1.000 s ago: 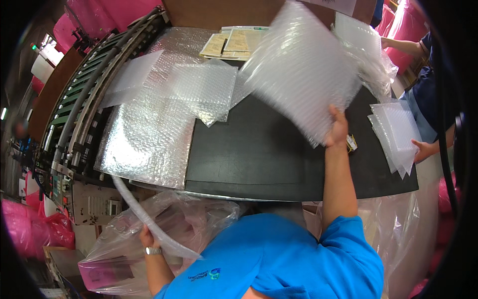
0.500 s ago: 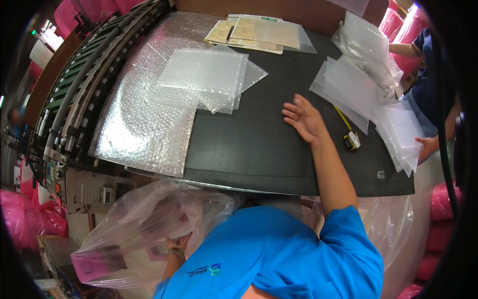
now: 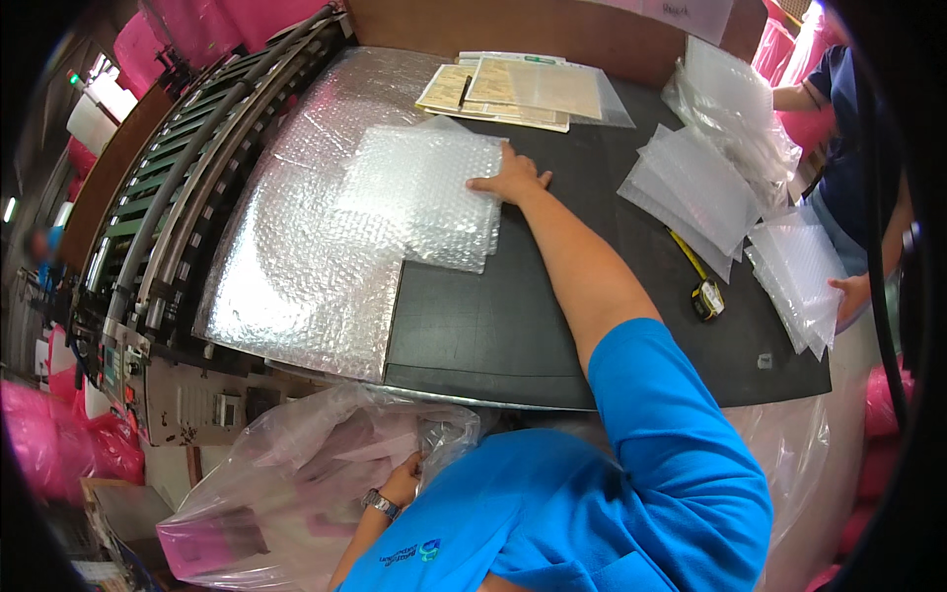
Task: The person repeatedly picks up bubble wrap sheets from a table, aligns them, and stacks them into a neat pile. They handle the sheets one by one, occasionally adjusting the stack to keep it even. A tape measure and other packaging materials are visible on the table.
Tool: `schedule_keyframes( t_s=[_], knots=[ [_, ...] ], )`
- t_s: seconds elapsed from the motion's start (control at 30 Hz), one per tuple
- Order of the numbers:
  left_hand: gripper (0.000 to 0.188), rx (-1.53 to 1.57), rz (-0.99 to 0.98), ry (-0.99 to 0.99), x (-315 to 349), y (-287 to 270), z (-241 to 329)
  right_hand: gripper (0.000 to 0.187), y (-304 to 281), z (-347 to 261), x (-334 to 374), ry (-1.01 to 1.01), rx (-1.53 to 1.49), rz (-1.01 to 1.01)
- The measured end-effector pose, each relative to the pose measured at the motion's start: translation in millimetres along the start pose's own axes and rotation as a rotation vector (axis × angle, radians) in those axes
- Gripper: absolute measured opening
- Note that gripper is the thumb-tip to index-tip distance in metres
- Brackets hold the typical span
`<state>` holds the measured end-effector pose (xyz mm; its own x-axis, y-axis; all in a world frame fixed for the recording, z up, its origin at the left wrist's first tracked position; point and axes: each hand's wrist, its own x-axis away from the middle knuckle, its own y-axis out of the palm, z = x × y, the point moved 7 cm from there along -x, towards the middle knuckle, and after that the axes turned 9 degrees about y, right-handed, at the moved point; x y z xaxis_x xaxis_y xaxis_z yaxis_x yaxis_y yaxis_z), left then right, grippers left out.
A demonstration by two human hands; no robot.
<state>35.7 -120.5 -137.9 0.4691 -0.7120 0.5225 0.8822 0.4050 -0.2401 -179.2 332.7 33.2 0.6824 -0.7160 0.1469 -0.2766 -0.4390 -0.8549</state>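
Note:
A stack of clear bubble wrap pouches (image 3: 419,192) lies on the large bubble wrap sheet (image 3: 286,247) and overlaps onto the black table mat. My right hand (image 3: 513,178) is at the stack's right edge with its fingers spread. Its thumb rests on the top pouch, while other fingers reach past the edge over the mat. Below the table's front edge, my left hand (image 3: 402,483), a watch on its wrist, is closed at the rim of a big clear plastic bag (image 3: 326,444). Its fingertips are partly hidden in the film.
Papers with a pen (image 3: 513,94) lie at the back. More pouches (image 3: 691,183) and a yellow tape measure (image 3: 706,299) are on the right. Another person's hand (image 3: 850,296) holds pouches at the right edge. A roller conveyor (image 3: 187,168) runs along the left.
My right hand has moved left from above the mat onto the pouch stack, whose pouches now lie more evenly. My left hand has come up to the plastic bag's rim.

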Motion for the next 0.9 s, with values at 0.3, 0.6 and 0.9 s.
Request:
schedule_keyframes(
  t_s=[0.3,0.6,0.9],
  knots=[
    [0.052,0.013,0.090,0.426,-10.0,-11.0,94.9,0.095,-3.6,-11.8,46.0,-0.296,-0.926,-0.127],
    [0.039,-0.496,-0.284,0.125,-3.3,-19.6,151.7,0.097,-53.9,101.1,80.8,-0.145,-0.829,-0.436],
    [0.090,0.335,0.494,0.770,-47.9,-102.8,245.9,0.097,-112.4,106.9,158.8,-0.518,-1.221,-0.297]
  ],
)
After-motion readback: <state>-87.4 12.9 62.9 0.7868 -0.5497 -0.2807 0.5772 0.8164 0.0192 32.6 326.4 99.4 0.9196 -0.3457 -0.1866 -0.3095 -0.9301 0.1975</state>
